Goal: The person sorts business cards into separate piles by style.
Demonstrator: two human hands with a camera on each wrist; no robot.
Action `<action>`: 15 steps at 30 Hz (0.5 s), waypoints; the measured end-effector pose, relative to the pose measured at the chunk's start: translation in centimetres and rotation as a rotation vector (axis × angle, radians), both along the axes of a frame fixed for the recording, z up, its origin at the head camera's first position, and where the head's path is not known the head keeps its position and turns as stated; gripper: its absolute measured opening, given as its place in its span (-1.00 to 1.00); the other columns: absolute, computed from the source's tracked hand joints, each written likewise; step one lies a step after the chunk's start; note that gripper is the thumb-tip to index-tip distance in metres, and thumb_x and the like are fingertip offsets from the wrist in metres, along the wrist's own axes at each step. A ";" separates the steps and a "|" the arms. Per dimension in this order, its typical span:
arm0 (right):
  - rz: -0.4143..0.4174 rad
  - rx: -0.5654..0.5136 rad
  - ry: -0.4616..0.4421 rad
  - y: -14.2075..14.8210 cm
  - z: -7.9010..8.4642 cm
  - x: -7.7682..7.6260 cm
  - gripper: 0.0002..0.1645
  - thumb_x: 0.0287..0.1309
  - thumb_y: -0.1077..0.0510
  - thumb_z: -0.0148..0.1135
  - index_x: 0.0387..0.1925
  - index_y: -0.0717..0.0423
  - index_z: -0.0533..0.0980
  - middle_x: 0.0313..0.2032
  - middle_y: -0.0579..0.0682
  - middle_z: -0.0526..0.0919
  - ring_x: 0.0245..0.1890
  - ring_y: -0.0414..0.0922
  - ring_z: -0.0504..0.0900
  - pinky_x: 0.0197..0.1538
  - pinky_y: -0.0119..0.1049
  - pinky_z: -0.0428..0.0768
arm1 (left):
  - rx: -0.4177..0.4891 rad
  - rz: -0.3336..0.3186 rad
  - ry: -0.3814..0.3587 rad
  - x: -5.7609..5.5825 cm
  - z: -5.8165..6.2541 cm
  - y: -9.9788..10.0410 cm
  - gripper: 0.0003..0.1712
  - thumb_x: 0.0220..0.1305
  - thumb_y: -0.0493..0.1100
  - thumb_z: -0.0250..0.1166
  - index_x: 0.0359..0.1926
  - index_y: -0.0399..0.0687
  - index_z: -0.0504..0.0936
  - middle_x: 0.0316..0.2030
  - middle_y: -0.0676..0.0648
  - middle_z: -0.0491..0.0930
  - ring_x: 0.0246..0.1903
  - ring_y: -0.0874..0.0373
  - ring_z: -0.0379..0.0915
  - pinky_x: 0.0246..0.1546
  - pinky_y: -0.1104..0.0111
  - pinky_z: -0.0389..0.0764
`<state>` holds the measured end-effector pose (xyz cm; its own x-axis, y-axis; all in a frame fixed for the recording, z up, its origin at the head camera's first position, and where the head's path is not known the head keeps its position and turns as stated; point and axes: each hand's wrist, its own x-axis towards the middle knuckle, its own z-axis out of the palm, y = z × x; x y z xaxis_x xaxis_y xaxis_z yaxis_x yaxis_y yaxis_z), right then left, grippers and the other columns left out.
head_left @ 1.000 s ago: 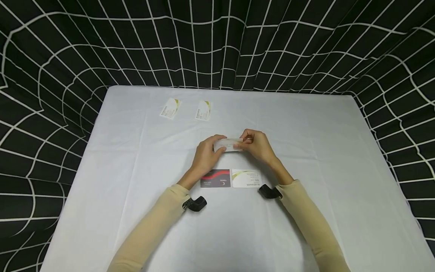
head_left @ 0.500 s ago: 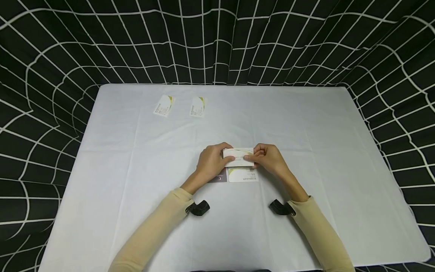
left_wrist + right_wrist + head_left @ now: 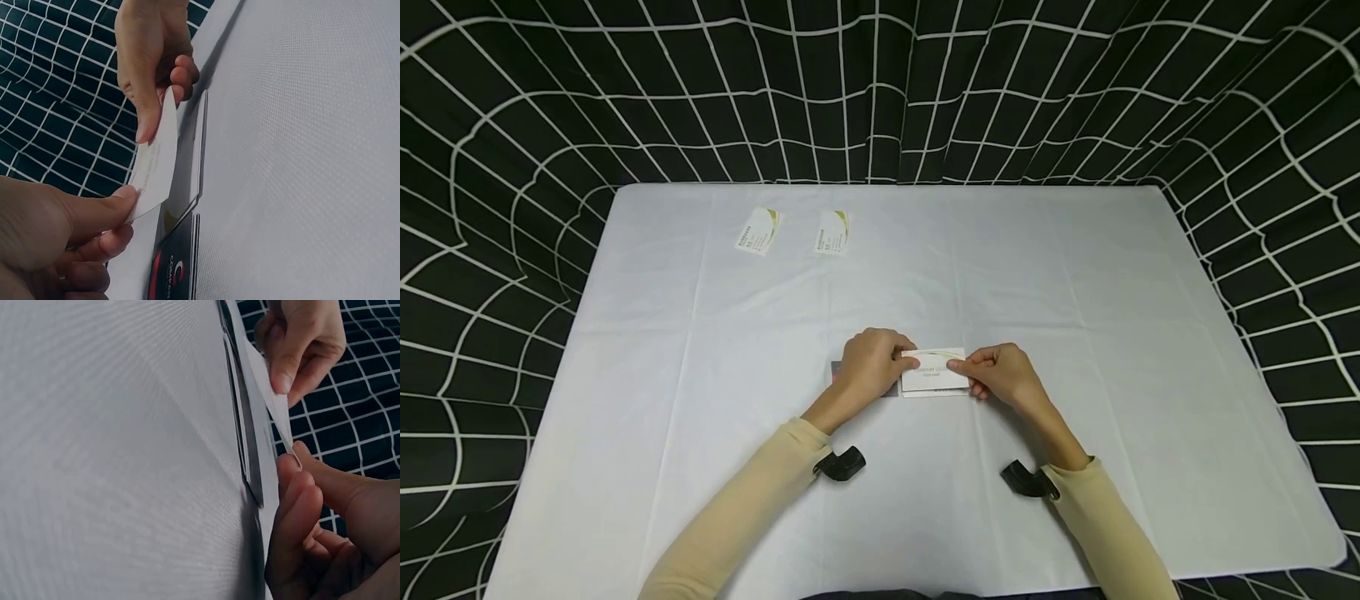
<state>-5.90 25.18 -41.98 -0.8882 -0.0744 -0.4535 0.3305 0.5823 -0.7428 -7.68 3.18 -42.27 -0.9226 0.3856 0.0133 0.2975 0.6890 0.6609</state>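
A white business card (image 3: 934,379) with a gold curve and grey print is held between both hands, slightly bowed in the left wrist view. My left hand (image 3: 868,362) pinches its left end between thumb and fingers. At its right end, my right hand (image 3: 1006,375) pinches it the same way. Close beneath lies a white card pile (image 3: 189,161), mostly covered by the held card in the head view. Beside that pile, to the left, lies a dark grey and red card pile (image 3: 177,265), partly hidden under my left hand.
Two white and gold cards, a tilted one (image 3: 758,231) and a straighter one (image 3: 832,232), lie at the back left of the white-covered table (image 3: 1112,400). A black curtain with a white grid (image 3: 820,92) surrounds the table's back and sides.
Both hands have brought the held card toward the person and down over the white pile. The head view has shifted slightly. The two back cards stay where they lay.
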 end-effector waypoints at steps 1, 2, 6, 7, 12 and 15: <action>0.005 0.010 -0.003 0.0 0.0 0.1 -0.44 -0.15 -0.27 0.30 -0.51 0.19 0.59 -0.69 0.01 0.54 -0.70 -0.17 0.46 -0.57 -0.36 0.44 | -0.003 0.002 0.003 0.0 0.0 0.0 -0.78 -0.01 -0.08 0.38 -0.31 -0.06 0.70 -0.60 0.11 0.54 -0.65 0.32 0.31 -0.64 0.49 0.29; 0.008 0.019 -0.007 0.0 0.0 0.1 -0.44 -0.15 -0.28 0.30 -0.52 0.18 0.59 -0.68 0.01 0.55 -0.70 -0.18 0.45 -0.58 -0.37 0.43 | -0.004 0.003 0.005 0.1 0.1 0.1 -0.78 -0.02 -0.08 0.38 -0.32 -0.06 0.70 -0.63 0.11 0.51 -0.66 0.32 0.30 -0.65 0.49 0.28; 0.028 0.079 -0.007 0.0 0.0 0.3 -0.44 -0.14 -0.31 0.27 -0.58 0.14 0.60 -0.68 -0.01 0.57 -0.70 -0.20 0.42 -0.58 -0.41 0.37 | -0.019 0.000 0.005 0.2 0.0 0.2 -0.80 -0.05 -0.08 0.40 -0.37 -0.06 0.69 -0.67 0.14 0.44 -0.68 0.31 0.28 -0.66 0.48 0.27; 0.032 0.095 -0.002 0.0 0.0 0.3 -0.44 -0.15 -0.32 0.27 -0.60 0.12 0.60 -0.69 -0.02 0.56 -0.70 -0.20 0.41 -0.57 -0.41 0.35 | -0.027 -0.002 0.004 0.2 0.0 0.2 -0.80 -0.05 -0.08 0.40 -0.37 -0.06 0.69 -0.68 0.14 0.44 -0.68 0.31 0.28 -0.67 0.48 0.27; 0.082 0.191 0.068 -0.4 -0.2 0.4 -0.43 -0.12 -0.33 0.24 -0.73 0.08 0.55 -0.78 -0.04 0.49 -0.72 -0.19 0.34 -0.56 -0.39 0.25 | -0.075 -0.002 0.025 0.2 -0.5 0.4 -0.81 -0.09 -0.08 0.43 -0.42 -0.05 0.70 -0.70 0.14 0.43 -0.68 0.30 0.29 -0.66 0.46 0.27; 0.114 0.255 0.105 -0.6 -0.2 0.4 -0.43 -0.10 -0.32 0.23 -0.79 0.07 0.52 -0.83 -0.06 0.47 -0.74 -0.17 0.34 -0.58 -0.38 0.21 | -0.095 0.009 0.062 0.2 -0.7 0.5 -0.80 -0.14 -0.07 0.45 -0.45 -0.05 0.70 -0.70 0.13 0.44 -0.66 0.28 0.30 -0.65 0.45 0.28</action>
